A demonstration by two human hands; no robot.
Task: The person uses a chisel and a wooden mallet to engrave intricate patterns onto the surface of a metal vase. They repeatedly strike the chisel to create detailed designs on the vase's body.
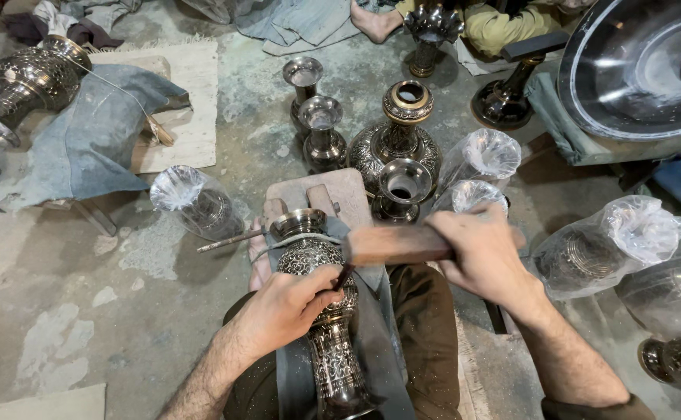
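- The left hand [290,305], low in the centre of the frame, had its fingers pinched tight round a thin dark chisel [343,276], whose tip met the engraved vase [321,311].
- The vase lay lengthwise on a grey cloth [379,342] over the person's lap, directly under those fingers, mouth toward the top of the frame.
- The right hand [484,253], centre right, was wrapped around a blurred wooden mallet [395,245] just above the chisel.
- Plastic-wrapped vases [612,245] stood right of it.
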